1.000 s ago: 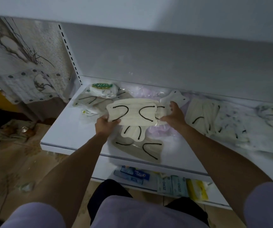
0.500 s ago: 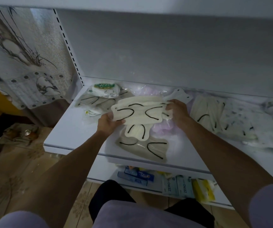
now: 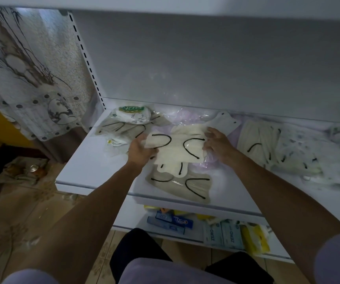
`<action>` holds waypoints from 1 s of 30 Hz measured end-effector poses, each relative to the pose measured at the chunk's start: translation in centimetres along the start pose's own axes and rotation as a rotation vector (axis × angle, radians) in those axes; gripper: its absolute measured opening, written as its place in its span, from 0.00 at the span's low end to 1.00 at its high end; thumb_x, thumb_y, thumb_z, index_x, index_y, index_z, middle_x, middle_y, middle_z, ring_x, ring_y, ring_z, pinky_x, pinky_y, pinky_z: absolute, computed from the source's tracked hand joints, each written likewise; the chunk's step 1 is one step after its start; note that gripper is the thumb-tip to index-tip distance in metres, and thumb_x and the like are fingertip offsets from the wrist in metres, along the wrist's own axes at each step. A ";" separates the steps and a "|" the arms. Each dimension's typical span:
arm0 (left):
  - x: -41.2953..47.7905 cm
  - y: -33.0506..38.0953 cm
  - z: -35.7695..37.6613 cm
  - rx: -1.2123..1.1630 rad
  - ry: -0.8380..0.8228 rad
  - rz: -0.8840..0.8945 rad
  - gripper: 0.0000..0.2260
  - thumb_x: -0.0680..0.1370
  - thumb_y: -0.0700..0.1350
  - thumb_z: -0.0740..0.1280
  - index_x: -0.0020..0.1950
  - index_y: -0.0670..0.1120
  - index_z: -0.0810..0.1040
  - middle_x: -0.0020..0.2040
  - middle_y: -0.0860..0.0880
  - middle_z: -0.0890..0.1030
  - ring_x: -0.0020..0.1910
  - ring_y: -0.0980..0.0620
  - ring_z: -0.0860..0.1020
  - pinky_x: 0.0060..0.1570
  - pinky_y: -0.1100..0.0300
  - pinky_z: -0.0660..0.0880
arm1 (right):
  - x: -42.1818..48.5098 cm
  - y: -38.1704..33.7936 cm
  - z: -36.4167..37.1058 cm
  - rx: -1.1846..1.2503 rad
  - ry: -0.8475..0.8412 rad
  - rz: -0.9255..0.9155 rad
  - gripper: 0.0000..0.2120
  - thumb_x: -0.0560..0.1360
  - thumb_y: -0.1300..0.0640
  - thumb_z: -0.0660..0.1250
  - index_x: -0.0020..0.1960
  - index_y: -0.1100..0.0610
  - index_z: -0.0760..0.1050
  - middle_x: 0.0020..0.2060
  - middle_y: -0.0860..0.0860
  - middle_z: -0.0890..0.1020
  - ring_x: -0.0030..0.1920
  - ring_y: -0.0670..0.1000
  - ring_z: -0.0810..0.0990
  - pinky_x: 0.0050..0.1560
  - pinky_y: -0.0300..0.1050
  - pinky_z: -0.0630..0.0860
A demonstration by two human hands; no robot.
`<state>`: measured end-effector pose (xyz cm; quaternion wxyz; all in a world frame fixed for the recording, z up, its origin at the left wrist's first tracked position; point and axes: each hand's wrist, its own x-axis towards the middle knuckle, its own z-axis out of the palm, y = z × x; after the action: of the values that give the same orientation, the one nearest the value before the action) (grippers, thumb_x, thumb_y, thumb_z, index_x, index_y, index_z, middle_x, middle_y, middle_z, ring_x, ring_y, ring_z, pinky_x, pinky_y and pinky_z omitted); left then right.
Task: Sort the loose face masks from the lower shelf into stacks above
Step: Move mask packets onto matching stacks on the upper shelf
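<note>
- We find the cream face mask (image 3: 175,148) held just above the white shelf (image 3: 91,165), over other loose masks (image 3: 177,187).
- Left hand (image 3: 139,149) grips its left edge; right hand (image 3: 218,143) grips the right edge.
- We judge it light, limp and film-slick; hold both ends.

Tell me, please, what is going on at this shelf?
A person is sorting face masks on a white shelf. The left hand and right hand each grip one end of a cream mask with black ear loops, held above a greyish mask lying near the shelf's front edge. On either side lie more masks.
</note>
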<state>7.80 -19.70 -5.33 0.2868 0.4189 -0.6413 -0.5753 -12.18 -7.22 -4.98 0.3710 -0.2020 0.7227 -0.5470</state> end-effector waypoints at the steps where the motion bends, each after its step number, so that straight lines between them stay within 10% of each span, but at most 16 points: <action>1: -0.1 0.2 0.0 -0.067 -0.001 -0.009 0.14 0.68 0.25 0.68 0.45 0.43 0.75 0.36 0.49 0.78 0.33 0.53 0.76 0.31 0.66 0.75 | -0.6 -0.1 -0.2 -0.050 0.002 -0.002 0.26 0.69 0.76 0.64 0.64 0.58 0.70 0.54 0.53 0.75 0.46 0.48 0.75 0.37 0.33 0.73; 5: -0.3 0.4 -0.1 -0.056 0.007 0.006 0.16 0.67 0.26 0.68 0.44 0.47 0.74 0.41 0.49 0.78 0.38 0.54 0.77 0.38 0.61 0.76 | -1.4 -0.7 -1.0 -0.078 0.102 -0.074 0.12 0.67 0.70 0.71 0.38 0.55 0.72 0.35 0.49 0.76 0.36 0.47 0.75 0.37 0.35 0.71; 13: -2.4 -2.7 1.5 0.325 0.044 0.009 0.13 0.74 0.40 0.68 0.49 0.44 0.64 0.42 0.49 0.71 0.43 0.49 0.71 0.42 0.58 0.68 | -2.6 2.5 -0.5 -0.251 0.168 -0.039 0.18 0.69 0.67 0.69 0.59 0.60 0.74 0.47 0.52 0.76 0.48 0.52 0.76 0.44 0.41 0.71; 23: -1.6 -0.7 1.8 0.466 -0.010 0.212 0.11 0.79 0.34 0.56 0.62 0.36 0.66 0.44 0.43 0.72 0.44 0.45 0.72 0.43 0.57 0.66 | -6.1 0.6 0.3 -0.206 0.405 -0.086 0.09 0.73 0.68 0.59 0.45 0.55 0.72 0.40 0.49 0.75 0.43 0.50 0.73 0.35 0.30 0.69; 30: -3.0 7.7 1.8 0.482 -0.418 0.330 0.11 0.81 0.38 0.56 0.63 0.41 0.66 0.40 0.46 0.74 0.37 0.48 0.78 0.34 0.61 0.73 | -12.2 -4.1 -2.8 -0.172 0.677 0.002 0.13 0.75 0.64 0.59 0.33 0.56 0.61 0.32 0.49 0.68 0.38 0.50 0.67 0.32 0.39 0.61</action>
<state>6.14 -16.36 2.26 0.1317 0.2386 -0.8625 -0.4265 -6.88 1.75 3.12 0.0924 -0.0392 0.8485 -0.5196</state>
